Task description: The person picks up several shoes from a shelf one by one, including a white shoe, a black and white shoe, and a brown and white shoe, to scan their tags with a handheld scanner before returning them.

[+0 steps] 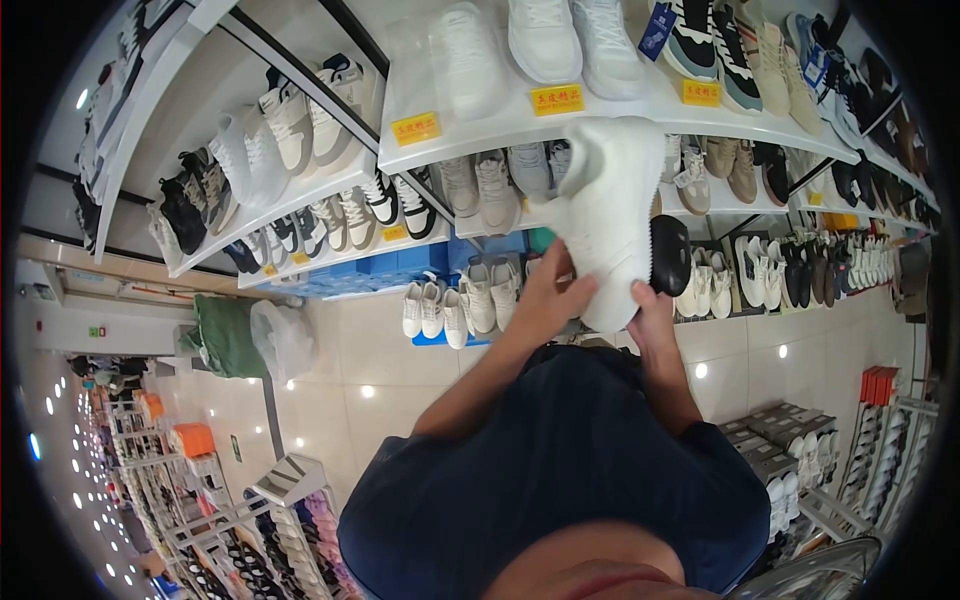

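The left hand [548,290] and right hand [655,312] are both clamped on the lower end of a white sneaker [612,230], held on end before the white display shelf [488,131], ridged sole edge facing right

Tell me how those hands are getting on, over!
Left hand and right hand on a white shoe. Shoe tread facing picture's right. Black object appears beside it, identity unclear.

tons of room over the floor [345,395] outside the left forearm [475,385], but the white shelf [480,143] blocks going forward
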Motion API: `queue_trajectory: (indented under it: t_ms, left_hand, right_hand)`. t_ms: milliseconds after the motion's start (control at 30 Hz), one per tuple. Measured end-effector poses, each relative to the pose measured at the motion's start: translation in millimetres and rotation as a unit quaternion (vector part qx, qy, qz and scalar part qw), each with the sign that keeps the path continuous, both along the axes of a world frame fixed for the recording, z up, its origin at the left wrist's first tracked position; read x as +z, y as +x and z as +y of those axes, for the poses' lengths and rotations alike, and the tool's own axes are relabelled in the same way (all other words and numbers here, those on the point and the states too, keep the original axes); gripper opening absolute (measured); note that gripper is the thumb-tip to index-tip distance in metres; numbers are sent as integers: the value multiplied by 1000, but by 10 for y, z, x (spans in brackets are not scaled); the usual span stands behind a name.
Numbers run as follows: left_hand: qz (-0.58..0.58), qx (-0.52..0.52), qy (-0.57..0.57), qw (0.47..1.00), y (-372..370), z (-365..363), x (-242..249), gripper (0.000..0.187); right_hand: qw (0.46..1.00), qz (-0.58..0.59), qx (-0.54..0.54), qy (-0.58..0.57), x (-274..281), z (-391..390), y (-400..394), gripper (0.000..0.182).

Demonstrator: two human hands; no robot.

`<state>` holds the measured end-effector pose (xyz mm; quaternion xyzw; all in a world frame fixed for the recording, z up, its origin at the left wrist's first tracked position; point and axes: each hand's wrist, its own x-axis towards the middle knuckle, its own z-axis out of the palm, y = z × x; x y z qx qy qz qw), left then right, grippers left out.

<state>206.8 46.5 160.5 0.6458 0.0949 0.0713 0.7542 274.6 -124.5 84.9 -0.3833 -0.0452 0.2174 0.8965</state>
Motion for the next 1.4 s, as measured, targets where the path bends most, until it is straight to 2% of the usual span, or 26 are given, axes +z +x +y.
queue_trajectory:
  t_ms: [67, 100, 133, 200, 267, 333, 400, 433, 467, 533, 667, 733, 767, 833, 900, 933, 967, 1067, 1167, 1200, 1267, 1333, 1400]
  left_hand:
    - [-2, 20, 40, 999, 17, -81, 0, 66]
    - [-23, 21, -37, 999, 54, -49, -79, 70]
    - [-24, 21, -37, 999, 58, -22, -160, 70]
    - [-43, -2, -193, 980, 57, 17, -202, 69]
    - [-57, -24, -215, 975, 42, 35, -104, 67]
    - [-70, -47, -237, 968, 15, 123, -83, 66]
    - [-11, -141, -412, 900, -28, 294, -211, 70]
    - [-26, -149, -453, 879, -60, 342, -235, 76]
    - [-27, -146, -451, 880, -77, 385, -250, 76]
    - [-72, -199, -495, 843, -72, 418, -122, 79]
    - [-90, -188, -480, 852, -113, 444, -98, 82]
    - [-22, -91, -400, 912, -140, 494, -123, 96]
    - [-26, -87, -396, 914, -129, 570, -156, 96]
    - [-130, -69, -273, 951, -75, 796, -150, 90]
    - [-113, 12, -238, 965, 42, 1094, 89, 74]
    - [-95, 115, -171, 974, 118, 1140, 314, 73]
    - [-76, 215, -103, 968, 205, 1178, 558, 71]
    - [-176, 246, 89, 949, 572, 1556, 1081, 70]
    - [-203, 296, 269, 894, 1020, 2093, 1151, 85]
    - [-204, 297, 270, 893, 1180, 2258, 1105, 85]
    - [-205, 351, 327, 854, 1445, 2519, 1040, 88]
    - [-216, 337, 324, 857, 1581, 2618, 1071, 88]
    - [-159, 353, 390, 835, 1666, 2692, 1090, 89]
  right_hand:
    - [1000, -5, 8, -3, 176, 63, -96, 72]
    - [994, -71, 16, -77, 195, 68, -113, 75]
    - [979, -136, 24, -150, 291, 100, -131, 79]
    - [975, -164, 12, -148, 428, 121, -168, 77]
    - [943, -283, -6, -174, 438, 130, -169, 78]
    - [951, -261, -4, -165, 438, 108, -137, 76]
    - [965, -216, 2, -148, 455, 88, -91, 74]
    - [965, -221, -1, -144, 539, 71, -68, 69]
    - [959, -218, -28, -178, 571, 30, -35, 68]
    - [956, -220, -41, -191, 602, -11, -2, 65]
    - [957, -204, -56, -197, 596, 18, -16, 63]
    - [964, -165, -50, -202, 557, 43, -34, 60]
    - [968, -155, -40, -196, 569, 59, -45, 56]
    - [969, -144, -19, -201, 558, 82, -47, 54]
    - [968, -130, 13, -216, 472, 82, -21, 49]
    - [967, -133, 16, -215, 456, 101, -19, 49]
    - [965, -130, 27, -226, 449, 118, -16, 49]
    - [962, -133, 53, -232, 447, 134, 16, 48]
    - [957, -136, 88, -239, 418, 138, 43, 48]
    - [958, -131, 100, -233, 399, 146, 54, 49]
    - [959, -126, 110, -227, 376, 160, 71, 49]
    - [954, -129, 124, -240, 360, 160, 79, 49]
    - [955, -127, 123, -240, 335, 176, 90, 49]
